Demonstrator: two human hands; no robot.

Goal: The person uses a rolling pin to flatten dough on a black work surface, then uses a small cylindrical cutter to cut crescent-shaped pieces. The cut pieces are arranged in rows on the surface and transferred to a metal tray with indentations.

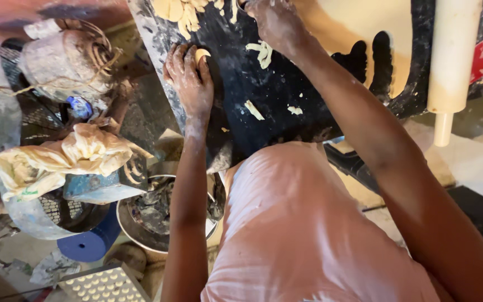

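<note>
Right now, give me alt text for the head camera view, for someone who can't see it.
The left hand pinches a small pale dough piece on a black, dough-smeared work board, while the right hand presses near dough scraps. A cream rolling pin lies at right.

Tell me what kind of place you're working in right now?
Probably a small, informal dough-working workshop. A black work board is smeared with pale dough scraps, a rolling pin lies at its edge, and a metal bowl and cluttered tools sit on the floor.
</note>
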